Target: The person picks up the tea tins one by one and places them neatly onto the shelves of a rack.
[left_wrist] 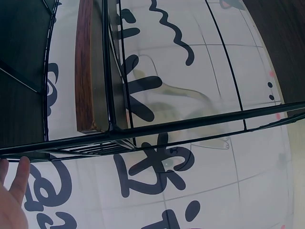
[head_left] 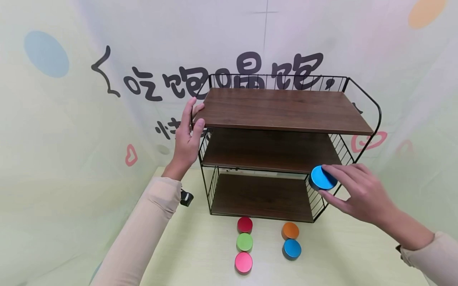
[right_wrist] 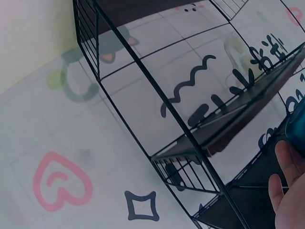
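A three-tier rack (head_left: 264, 198) with dark wood boards and a black wire frame stands on the table. My left hand (head_left: 187, 137) holds its upper left side, thumb by the top board's front corner and fingers at the side bar. In the left wrist view, fingertips (left_wrist: 22, 167) touch the black bar. Between the thumb and fingers of my right hand (head_left: 361, 192), a round blue tin (head_left: 323, 178) is pinched in front of the rack's right side, near middle-board height. The right wrist view catches only part of that tin (right_wrist: 296, 126) and the fingers.
On the table before the rack, red (head_left: 245, 225), green (head_left: 245, 242) and pink (head_left: 243, 262) round tins form a column. Right of them sit an orange tin (head_left: 290, 230) and another blue tin (head_left: 292, 249). A printed sheet (head_left: 229, 35) hangs behind the rack.
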Motion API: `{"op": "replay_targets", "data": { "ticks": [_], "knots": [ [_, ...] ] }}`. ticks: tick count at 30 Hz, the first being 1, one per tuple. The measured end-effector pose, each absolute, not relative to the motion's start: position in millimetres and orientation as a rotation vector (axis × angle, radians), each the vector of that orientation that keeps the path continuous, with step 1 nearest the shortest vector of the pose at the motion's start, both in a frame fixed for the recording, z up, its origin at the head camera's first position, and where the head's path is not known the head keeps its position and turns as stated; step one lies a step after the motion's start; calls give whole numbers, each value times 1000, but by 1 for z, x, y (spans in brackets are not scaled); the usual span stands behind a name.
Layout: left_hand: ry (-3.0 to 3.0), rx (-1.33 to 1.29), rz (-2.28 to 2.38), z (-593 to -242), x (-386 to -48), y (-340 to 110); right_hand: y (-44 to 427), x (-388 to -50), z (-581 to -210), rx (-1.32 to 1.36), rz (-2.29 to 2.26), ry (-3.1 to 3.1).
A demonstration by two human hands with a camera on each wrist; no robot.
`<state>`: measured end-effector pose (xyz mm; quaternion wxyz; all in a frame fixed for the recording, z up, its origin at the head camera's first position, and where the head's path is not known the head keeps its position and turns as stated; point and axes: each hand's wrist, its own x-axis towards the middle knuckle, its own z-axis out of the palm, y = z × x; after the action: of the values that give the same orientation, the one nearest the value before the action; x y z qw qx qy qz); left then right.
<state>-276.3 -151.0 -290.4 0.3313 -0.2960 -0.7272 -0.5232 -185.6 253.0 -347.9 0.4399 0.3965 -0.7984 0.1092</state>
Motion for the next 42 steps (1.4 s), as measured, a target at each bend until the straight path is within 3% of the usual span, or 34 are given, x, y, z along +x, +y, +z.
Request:
{"op": "replay_targets", "data": {
  "ticks": [21, 42],
  "knots": [
    [-1883, -782, -1374, -290, -276, -151, 247, -192, -288, 935, 348, -1789],
    [-1886, -776, -1370, -291, -277, -150, 257, -202, -257, 704, 360, -1809]
  ]
}}
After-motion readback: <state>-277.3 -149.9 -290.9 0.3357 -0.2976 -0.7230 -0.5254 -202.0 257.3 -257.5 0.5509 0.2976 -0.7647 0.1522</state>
